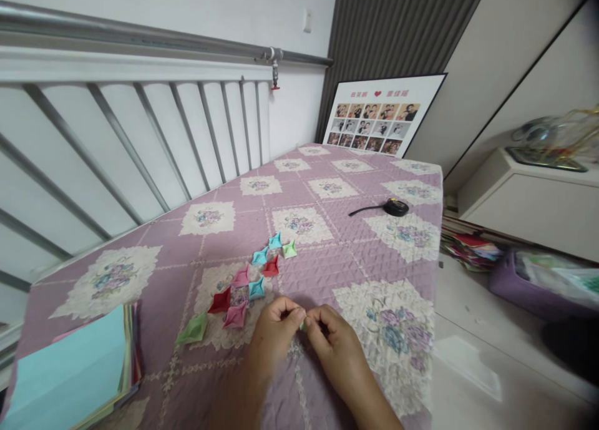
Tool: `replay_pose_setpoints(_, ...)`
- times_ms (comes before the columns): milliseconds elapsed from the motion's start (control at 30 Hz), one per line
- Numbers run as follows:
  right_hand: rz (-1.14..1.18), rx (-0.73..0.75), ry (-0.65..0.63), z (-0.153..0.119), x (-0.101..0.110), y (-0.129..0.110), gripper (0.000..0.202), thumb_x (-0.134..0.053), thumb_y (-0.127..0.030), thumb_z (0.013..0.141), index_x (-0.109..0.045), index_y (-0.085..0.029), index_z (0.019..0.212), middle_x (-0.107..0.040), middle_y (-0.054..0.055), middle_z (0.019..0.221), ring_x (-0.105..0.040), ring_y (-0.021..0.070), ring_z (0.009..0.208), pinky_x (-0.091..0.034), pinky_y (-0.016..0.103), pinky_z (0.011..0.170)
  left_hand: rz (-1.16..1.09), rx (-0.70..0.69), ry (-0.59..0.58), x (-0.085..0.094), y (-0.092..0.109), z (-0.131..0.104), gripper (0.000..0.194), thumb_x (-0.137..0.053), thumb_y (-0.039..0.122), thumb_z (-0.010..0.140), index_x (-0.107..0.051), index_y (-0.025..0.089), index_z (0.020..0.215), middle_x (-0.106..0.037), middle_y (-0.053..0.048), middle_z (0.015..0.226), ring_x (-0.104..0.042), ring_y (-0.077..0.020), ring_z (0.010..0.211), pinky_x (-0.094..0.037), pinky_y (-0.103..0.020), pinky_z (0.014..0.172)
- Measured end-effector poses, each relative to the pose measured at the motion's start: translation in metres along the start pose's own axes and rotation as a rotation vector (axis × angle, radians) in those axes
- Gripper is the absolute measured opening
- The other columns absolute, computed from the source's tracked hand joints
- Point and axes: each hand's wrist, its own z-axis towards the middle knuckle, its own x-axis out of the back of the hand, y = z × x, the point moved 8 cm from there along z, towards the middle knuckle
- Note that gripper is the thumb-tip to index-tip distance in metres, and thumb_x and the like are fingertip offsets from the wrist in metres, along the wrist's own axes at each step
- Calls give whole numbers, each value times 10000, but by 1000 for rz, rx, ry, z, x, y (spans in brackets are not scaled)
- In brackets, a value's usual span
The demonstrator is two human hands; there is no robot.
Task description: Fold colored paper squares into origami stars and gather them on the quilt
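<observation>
My left hand point(279, 325) and my right hand point(333, 339) meet near the table's front, fingertips pinched on a small light green paper piece point(302, 324), mostly hidden by the fingers. Just left of and beyond my hands lie several small folded paper pieces: a green one point(193, 329), a dark red one point(219, 301), pink ones point(235, 316) point(241, 275), blue ones point(256, 288) point(260, 256) point(275, 240), a red one point(271, 266) and a light green one point(289, 249).
A stack of coloured paper point(70, 367), blue on top, lies at the front left of the purple floral tablecloth point(322, 230). A black round object with a strap point(395, 207) is at the back right. A radiator point(154, 136) borders the left; a purple bin point(519, 286) stands right.
</observation>
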Motion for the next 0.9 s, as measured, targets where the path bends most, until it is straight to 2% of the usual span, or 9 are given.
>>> replay_pose_setpoints(233, 24, -8, -37, 0, -3, -2, 266, -449, -340, 877, -505, -211, 652, -553, -7, 653, -532, 148, 623, -414, 247, 584, 69, -4, 5, 1, 0, -2, 187, -549, 328, 741, -512, 187, 624, -448, 56, 555, -408, -108, 553, -324, -229, 553)
replay_pose_setpoints(433, 53, -40, -21, 1, -2, 2, 270, -466, -363, 867, -559, -208, 666, -582, 2, 658, -536, 154, 622, -424, 250, 573, -27, 30, -30, -4, -7, 0, 189, -547, 367, 762, -555, 182, 726, -467, 56, 573, -423, -105, 531, -333, -225, 529)
replay_pose_setpoints(600, 125, -96, -36, 1, -4, 11, 272, -493, -396, 853, -590, -204, 686, -594, 2, 675, -547, 158, 646, -433, 253, 606, 35, -4, 57, 4, 0, -1, 220, -553, 372, 761, -519, 191, 641, -427, 62, 552, -400, -111, 549, -323, -232, 545)
replay_pose_setpoints(733, 190, -165, -34, 0, -4, 21, 269, -538, -432, 813, -611, -193, 714, -585, -2, 672, -536, 158, 648, -431, 252, 611, 55, -9, 118, 9, 1, -3, 228, -538, 382, 771, -505, 197, 644, -416, 64, 562, -385, -114, 552, -312, -233, 541)
replay_pose_setpoints(900, 173, -165, -22, -1, -1, 19, 280, -543, -431, 806, -589, -195, 662, -535, -19, 622, -494, 142, 601, -403, 242, 574, 95, 0, 164, 14, 2, -4, 227, -531, 379, 775, -493, 200, 640, -405, 69, 551, -374, -110, 533, -300, -233, 530)
